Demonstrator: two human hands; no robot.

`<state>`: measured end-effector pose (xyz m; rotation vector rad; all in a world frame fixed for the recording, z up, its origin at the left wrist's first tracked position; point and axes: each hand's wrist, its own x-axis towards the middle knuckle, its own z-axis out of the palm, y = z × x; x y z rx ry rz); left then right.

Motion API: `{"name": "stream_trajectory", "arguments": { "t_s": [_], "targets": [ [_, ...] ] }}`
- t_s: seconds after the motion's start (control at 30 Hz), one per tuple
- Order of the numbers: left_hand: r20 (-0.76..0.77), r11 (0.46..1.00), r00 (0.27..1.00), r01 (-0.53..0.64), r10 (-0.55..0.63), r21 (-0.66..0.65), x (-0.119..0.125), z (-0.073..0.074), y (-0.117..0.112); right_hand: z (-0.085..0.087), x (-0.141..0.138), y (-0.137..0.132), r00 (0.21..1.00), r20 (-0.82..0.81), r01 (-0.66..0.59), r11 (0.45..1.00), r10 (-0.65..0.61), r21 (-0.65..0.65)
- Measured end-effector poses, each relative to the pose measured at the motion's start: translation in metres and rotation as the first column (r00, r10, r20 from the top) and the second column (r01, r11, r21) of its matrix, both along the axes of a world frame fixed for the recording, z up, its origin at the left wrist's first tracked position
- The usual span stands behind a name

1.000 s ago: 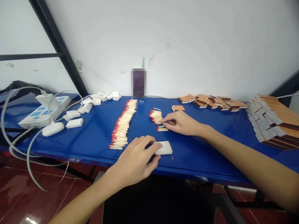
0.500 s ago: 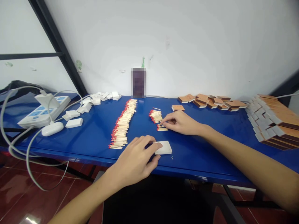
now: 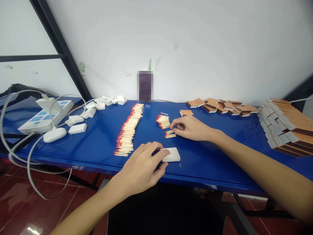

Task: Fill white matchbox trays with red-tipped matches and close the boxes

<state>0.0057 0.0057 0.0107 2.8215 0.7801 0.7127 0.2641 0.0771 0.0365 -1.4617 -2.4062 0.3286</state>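
My left hand [image 3: 144, 166] is at a white matchbox tray [image 3: 174, 154] lying on the table near its front edge. Its fingers are bent around the tray's left end, with a fingertip over the tray and the thumb at the near side. My right hand [image 3: 189, 128] is curled, thumb and index finger at the stick ends of a few red-headed matches [image 3: 170, 134]. Just beyond these lies a small pile of matches [image 3: 163, 121]. A long row of matches [image 3: 127, 132] stretches back on the left.
The blue table [image 3: 97, 143] holds white trays [image 3: 77, 128] at the back left beside a power strip [image 3: 46, 117] with cables. Brown matchbox covers [image 3: 210, 106] lie at the back right, one cover [image 3: 186, 113] apart. Stacked matchboxes [image 3: 290, 125] stand far right.
My right hand has shifted slightly to the right, and the few matches at its fingertips have moved a little. My left hand and the tray have stayed in place.
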Motion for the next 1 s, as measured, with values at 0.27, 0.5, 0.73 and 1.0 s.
{"name": "stream_trajectory", "arguments": {
  "t_s": [0.27,0.5,0.73,1.0],
  "targets": [
    [-0.01,1.0,1.0,-0.004,0.004,-0.004,0.0,-0.0002,-0.0006,0.0021,0.003,0.0016,1.0,-0.007,-0.025,0.997,0.025,-0.073],
    [-0.015,1.0,1.0,-0.011,0.011,-0.006,-0.0013,-0.0012,-0.0008,0.0008,0.0045,0.0021,0.997,-0.053,-0.069,0.991,0.063,-0.114],
    [-0.015,1.0,1.0,-0.012,0.012,0.001,0.0,-0.0003,-0.0012,0.0048,0.0023,-0.001,0.994,-0.072,-0.096,0.985,0.086,-0.142],
    [-0.004,1.0,1.0,-0.012,0.012,-0.003,0.0003,-0.0005,-0.0003,0.0051,-0.0008,-0.0044,0.991,-0.059,-0.124,0.983,0.117,-0.133]
  ]
}}
